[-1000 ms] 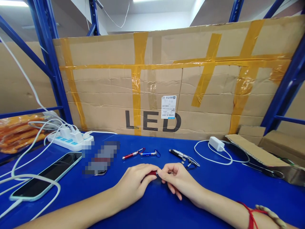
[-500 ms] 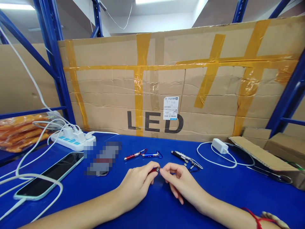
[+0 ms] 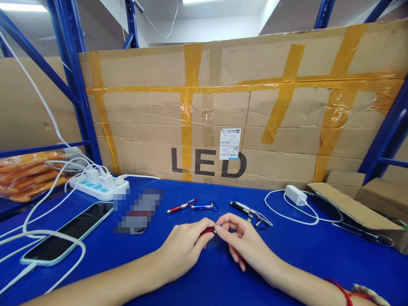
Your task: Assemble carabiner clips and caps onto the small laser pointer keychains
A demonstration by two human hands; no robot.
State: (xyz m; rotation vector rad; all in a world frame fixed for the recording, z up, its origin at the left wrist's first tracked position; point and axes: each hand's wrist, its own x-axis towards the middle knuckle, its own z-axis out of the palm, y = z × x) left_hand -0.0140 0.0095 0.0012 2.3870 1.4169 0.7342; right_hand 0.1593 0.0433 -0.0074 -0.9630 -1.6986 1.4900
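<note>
Red penlight [image 3: 208, 230], head view: held just above the blue surface [image 3: 287, 255] near its front middle, between the two hands. The left hand [image 3: 183, 250] is curled around the barrel (only a short red stretch shows past the fingers). The right hand [image 3: 244, 242] pinches the exposed end between thumb and forefinger, its other fingers loosely bent. Just behind the hands lie a second red penlight [image 3: 179, 207] and a blue penlight [image 3: 201, 206], end to end, with a black penlight [image 3: 244, 208] to their right. A white charger [image 3: 295, 194] with looped cable lies further right. A phone [image 3: 68, 231] and a power strip [image 3: 98, 187] lie at left. A taped cardboard box [image 3: 287, 127] marked LED stands behind.
</note>
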